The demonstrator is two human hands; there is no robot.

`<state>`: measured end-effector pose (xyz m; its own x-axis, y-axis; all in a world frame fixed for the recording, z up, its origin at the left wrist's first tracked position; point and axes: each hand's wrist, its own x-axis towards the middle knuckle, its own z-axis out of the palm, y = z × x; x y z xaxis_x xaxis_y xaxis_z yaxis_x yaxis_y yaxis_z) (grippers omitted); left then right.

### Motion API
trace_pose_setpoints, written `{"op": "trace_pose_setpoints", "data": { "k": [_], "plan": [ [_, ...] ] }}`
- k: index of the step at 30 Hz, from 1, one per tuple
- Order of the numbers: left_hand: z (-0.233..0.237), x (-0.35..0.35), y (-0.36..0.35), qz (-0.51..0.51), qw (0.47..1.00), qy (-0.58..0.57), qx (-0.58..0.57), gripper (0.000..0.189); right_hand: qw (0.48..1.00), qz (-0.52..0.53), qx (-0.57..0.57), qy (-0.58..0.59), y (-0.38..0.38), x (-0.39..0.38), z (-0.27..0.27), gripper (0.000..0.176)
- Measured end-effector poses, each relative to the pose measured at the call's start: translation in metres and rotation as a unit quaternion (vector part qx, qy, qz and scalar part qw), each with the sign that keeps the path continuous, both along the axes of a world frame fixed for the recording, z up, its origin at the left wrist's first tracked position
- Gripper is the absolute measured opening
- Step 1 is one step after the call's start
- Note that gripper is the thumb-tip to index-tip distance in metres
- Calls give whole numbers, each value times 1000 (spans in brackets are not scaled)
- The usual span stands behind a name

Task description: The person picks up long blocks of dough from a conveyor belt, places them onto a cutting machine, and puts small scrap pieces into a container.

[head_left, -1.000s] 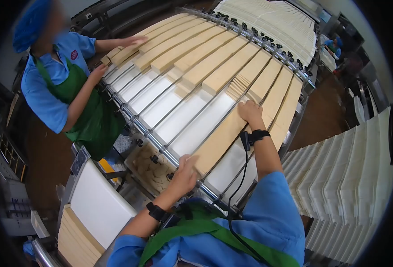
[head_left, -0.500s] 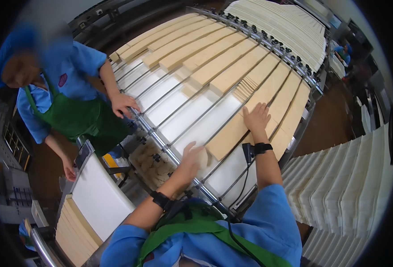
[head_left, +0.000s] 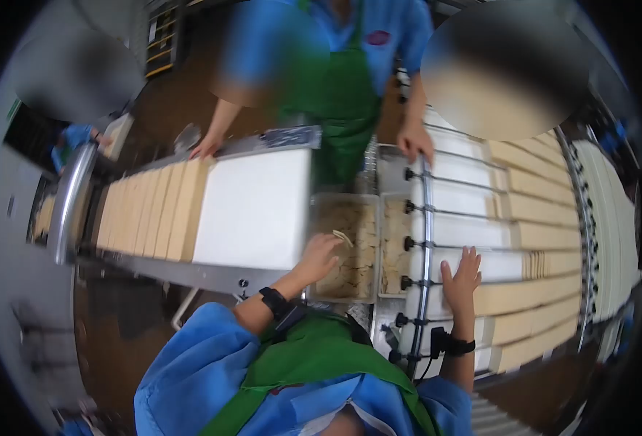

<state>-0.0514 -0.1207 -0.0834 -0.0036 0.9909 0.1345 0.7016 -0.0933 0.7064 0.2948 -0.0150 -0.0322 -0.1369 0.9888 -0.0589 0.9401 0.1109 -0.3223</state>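
My left hand [head_left: 319, 259] hangs above a bin [head_left: 376, 251] of broken pale pieces, fingers apart. Just beyond its fingertips are a few thin, pale wafer-like pieces [head_left: 342, 238], blurred and seemingly loose of the fingers. My right hand [head_left: 462, 282] is spread open over the white belt [head_left: 448, 256] on the right, beside the metal rail [head_left: 424, 269]. Long rows of tightly stacked, cream-coloured thin pieces [head_left: 528, 296] lie between rods on that belt. A small group of tilted pieces [head_left: 534, 264] stands at the end of one row.
Left, a second white conveyor [head_left: 255, 207] carries stacked cream rows [head_left: 150, 211]. Across from me stands a co-worker in a green apron [head_left: 339, 109], one hand [head_left: 206, 147] on that conveyor, the other [head_left: 415, 142] on the rail. Another bin [head_left: 395, 247] of pieces sits beside the first.
My view has turned left. My left hand has moved from the belt with a thin pale piece to above the bin, fingers now apart. My right hand has drawn back from the rows.
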Motion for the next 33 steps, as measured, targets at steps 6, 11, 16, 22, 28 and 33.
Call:
{"op": "trace_pose_setpoints", "data": {
  "k": [6, 11, 16, 22, 28, 33],
  "plan": [
    [7, -35, -52, 115, 981, -154, -23, 25, 992, 123, 1, 0, -10, -78, -2, 67],
    [15, -72, -88, 222, 963, -154, -11, 18, 961, 267, 29, 68, -20, -132, 1, 50],
    [-2, -124, -127, 344, 924, -153, 67, 18, 910, 360, -83, 190, -50, -211, 22, 29],
    [-37, -215, -180, 520, 830, -84, 184, 24, 844, 472, -156, 199, -90, -303, 30, 17],
    [-58, -293, -224, 677, 735, 32, -27, 59, 810, 495, -205, 238, -119, -394, 20, 21],
    [-46, -317, -219, 632, 757, 43, -162, 77, 802, 530, -137, 240, -117, -476, -8, 20]
  ]
}}
